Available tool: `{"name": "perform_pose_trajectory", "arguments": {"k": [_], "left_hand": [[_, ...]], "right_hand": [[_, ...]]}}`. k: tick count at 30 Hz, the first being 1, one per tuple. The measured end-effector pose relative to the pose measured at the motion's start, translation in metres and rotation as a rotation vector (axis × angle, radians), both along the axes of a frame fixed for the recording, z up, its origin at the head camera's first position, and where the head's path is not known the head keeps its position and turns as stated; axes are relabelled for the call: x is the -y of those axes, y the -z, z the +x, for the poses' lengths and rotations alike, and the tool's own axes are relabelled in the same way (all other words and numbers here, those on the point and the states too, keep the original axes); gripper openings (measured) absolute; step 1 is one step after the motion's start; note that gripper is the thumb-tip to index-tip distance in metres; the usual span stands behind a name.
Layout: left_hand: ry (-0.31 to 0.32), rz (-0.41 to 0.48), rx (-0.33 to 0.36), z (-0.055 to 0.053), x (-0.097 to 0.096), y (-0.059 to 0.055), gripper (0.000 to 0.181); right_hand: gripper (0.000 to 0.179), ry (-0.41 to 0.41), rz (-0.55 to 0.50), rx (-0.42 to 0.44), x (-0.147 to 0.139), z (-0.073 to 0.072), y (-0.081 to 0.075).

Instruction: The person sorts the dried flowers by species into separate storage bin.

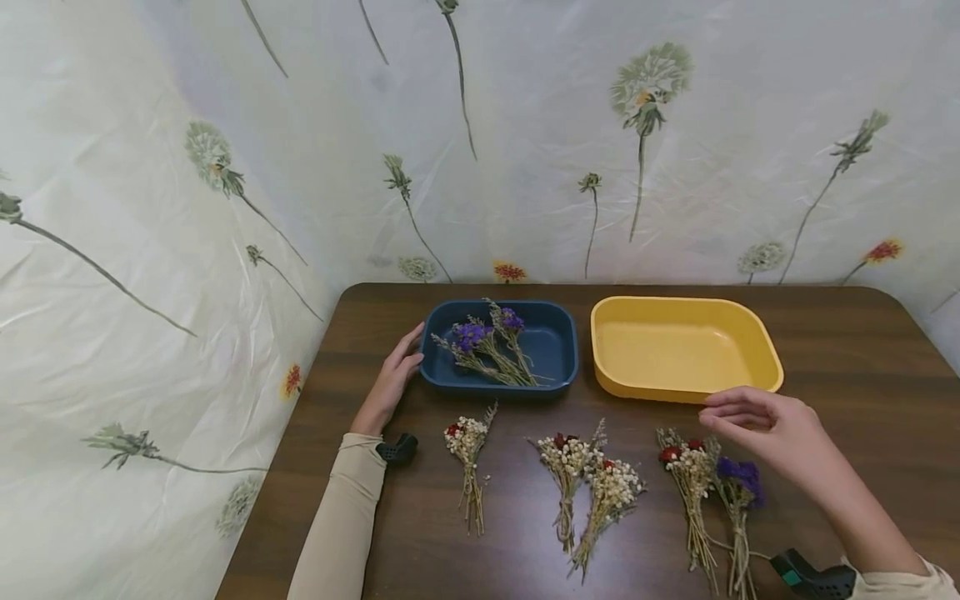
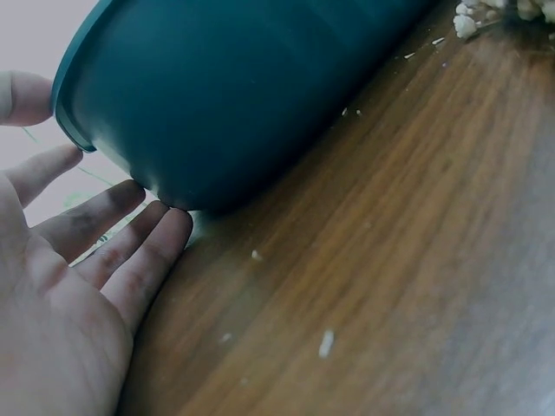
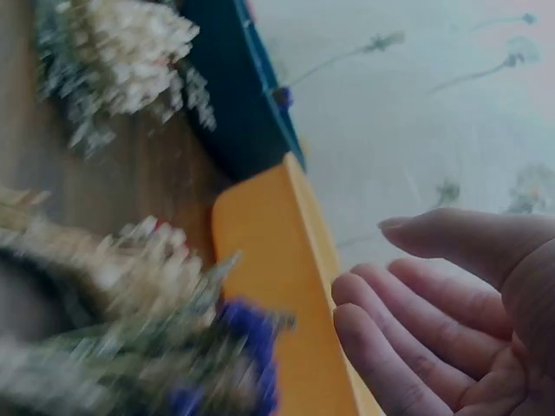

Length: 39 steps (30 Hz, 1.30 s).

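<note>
My left hand touches the left end of the dark blue tray; in the left wrist view its fingertips rest against the tray's outer wall, fingers fairly straight. Inside that tray lie purple dried-flower bunches. Over the front right corner of the yellow tray hovers my right hand, fingers loosely bent and nothing between them. Below it on the table are a white-and-red dried bunch and a purple bunch. Whether the right fingertips touch the yellow rim, I cannot tell.
Two white-and-red bunches lie close together at the middle front, one beside the other. Another small bunch lies before the blue tray. A flower-printed sheet hangs behind the brown table. Small white crumbs dot the wood.
</note>
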<state>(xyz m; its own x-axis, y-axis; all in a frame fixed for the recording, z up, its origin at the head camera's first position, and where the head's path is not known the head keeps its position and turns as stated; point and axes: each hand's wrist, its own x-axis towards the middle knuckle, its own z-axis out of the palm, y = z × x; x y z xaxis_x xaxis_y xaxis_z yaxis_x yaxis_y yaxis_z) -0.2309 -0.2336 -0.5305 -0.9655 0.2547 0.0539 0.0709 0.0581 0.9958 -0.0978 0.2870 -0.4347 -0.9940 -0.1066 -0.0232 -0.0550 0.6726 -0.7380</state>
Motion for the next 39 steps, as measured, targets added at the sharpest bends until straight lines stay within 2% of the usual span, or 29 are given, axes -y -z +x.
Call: {"name": "perform_pose_trajectory", "arguments": {"k": [6,12,16,20,23,26,34,39], "left_hand": [[-0.008,-0.015,0.0,0.0,0.0,0.001,0.054],[-0.01,-0.015,0.003,-0.001,0.001,0.002,0.054],[-0.011,-0.007,0.008,-0.001,0.001,0.002,0.054],[-0.014,-0.017,0.008,0.0,0.001,0.002,0.054],[-0.016,-0.017,0.007,0.0,0.001,0.002,0.054],[-0.019,-0.018,0.004,-0.001,0.001,0.001,0.054],[-0.028,-0.025,0.007,-0.001,0.001,0.001,0.054],[-0.028,-0.023,0.009,-0.001,0.0,0.002,0.054]], "right_hand": [[0.03,0.069,0.126,0.014,-0.024,0.025,0.02],[0.034,0.086,0.247,0.121,-0.04,0.044,0.035],[0.038,0.101,0.2,0.187,-0.046,0.054,0.04],[0.05,0.144,0.148,0.271,-0.049,0.062,0.04],[0.061,0.179,0.14,0.32,-0.049,0.067,0.041],[0.062,0.193,0.146,0.355,-0.046,0.071,0.042],[0.051,0.106,0.195,0.489,-0.035,0.079,0.052],[0.049,0.063,0.199,0.501,-0.027,0.08,0.062]]}}
